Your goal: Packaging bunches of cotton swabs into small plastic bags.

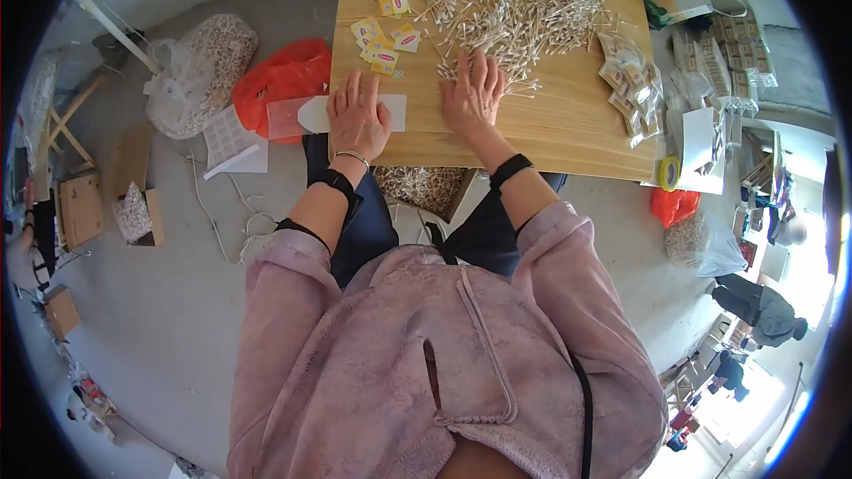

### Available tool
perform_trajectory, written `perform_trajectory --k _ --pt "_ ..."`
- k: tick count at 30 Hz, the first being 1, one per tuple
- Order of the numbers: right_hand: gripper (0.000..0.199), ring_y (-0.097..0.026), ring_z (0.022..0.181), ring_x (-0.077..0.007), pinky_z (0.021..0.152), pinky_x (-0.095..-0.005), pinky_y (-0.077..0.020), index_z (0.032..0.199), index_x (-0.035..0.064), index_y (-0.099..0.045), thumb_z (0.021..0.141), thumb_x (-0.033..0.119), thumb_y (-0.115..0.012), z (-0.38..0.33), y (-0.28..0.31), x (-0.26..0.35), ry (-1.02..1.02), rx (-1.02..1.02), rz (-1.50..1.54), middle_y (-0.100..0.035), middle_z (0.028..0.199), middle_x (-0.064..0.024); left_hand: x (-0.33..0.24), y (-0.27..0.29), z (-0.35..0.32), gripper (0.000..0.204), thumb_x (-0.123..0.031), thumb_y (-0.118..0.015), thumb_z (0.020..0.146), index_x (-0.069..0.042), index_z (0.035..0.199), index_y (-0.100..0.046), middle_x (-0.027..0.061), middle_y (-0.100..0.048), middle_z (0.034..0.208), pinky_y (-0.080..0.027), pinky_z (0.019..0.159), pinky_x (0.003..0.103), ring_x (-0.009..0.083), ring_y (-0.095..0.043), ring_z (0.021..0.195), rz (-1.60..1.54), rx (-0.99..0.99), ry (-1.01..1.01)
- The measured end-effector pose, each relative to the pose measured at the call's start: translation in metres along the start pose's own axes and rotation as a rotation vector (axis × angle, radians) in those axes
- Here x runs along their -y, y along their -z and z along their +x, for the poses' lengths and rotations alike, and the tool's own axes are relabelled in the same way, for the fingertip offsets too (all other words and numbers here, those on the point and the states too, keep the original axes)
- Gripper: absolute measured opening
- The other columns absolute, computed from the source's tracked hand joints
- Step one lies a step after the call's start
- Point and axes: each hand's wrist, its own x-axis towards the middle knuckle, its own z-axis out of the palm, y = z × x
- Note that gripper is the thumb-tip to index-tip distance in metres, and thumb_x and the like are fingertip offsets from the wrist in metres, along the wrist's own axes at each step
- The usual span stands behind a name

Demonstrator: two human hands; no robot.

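My left hand (358,121) lies flat near the table's front left edge, fingers stretched out. It rests over a white card (398,113) and a clear plastic sleeve (284,119) that sticks out past the edge. To its right, my right hand (473,98) is palm down on the wooden table (550,129), fingers spread and holding nothing. Its fingertips reach the near fringe of a large loose heap of cotton swabs (524,9). Several small yellow and white cards (382,46) are scattered beyond my left hand.
Filled clear packets (632,89) lie along the table's right side, near a yellow tape roll (669,173). An open box of swabs (422,186) sits below the front edge. On the left floor are a red bag (284,80) and a swab-filled sack (200,75). Another person (768,310) is far right.
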Motion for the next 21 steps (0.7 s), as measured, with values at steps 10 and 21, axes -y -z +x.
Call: perform_trajectory --k 10,21 --pt "0.069 -0.031 0.126 -0.0372 0.106 -0.0505 -0.0204 0.133 0.0033 -0.036 0.075 0.026 -0.065 -0.029 0.002 0.045 0.204 -0.021 0.279 -0.034 0.137 -0.0178 0.000 -0.002 -0.003 0.049 -0.023 -0.049 0.083 -0.015 0.132 -0.044 0.0129 -0.035 0.142 -0.020 0.109 0.044 0.0284 -0.031 0.132 -0.028 -0.012 0.013" --pt "0.051 -0.032 0.125 -0.0337 0.106 -0.0516 -0.0217 0.119 0.0124 -0.054 0.073 0.026 -0.070 -0.014 0.011 -0.017 0.123 -0.054 0.133 -0.038 0.133 -0.0114 0.001 -0.004 -0.001 0.049 -0.022 -0.051 0.083 -0.014 0.130 -0.044 0.0125 -0.038 0.140 -0.023 0.107 0.045 0.0282 -0.033 0.131 -0.030 -0.058 -0.007"
